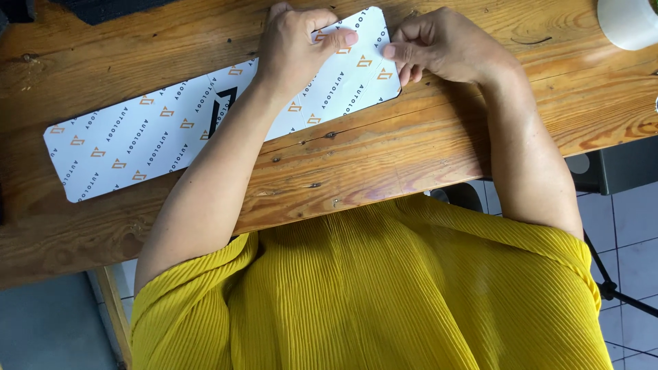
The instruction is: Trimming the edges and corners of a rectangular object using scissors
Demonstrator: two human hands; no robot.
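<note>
A long white sheet with rounded corners, printed with small orange marks and grey lettering, lies slanted on the wooden table. My left hand rests on its right end, fingers curled and thumb pinching down on the white surface. My right hand is at the sheet's right edge, with curled fingers and the index fingertip touching the sheet close to my left thumb. Faint crease lines show on the sheet under both hands. Whether a separate piece of paper lies there, I cannot tell.
A white round container stands at the table's far right corner. A dark object lies at the far left edge. Beside the table on the right are a black seat and thin black stand legs on tiled floor.
</note>
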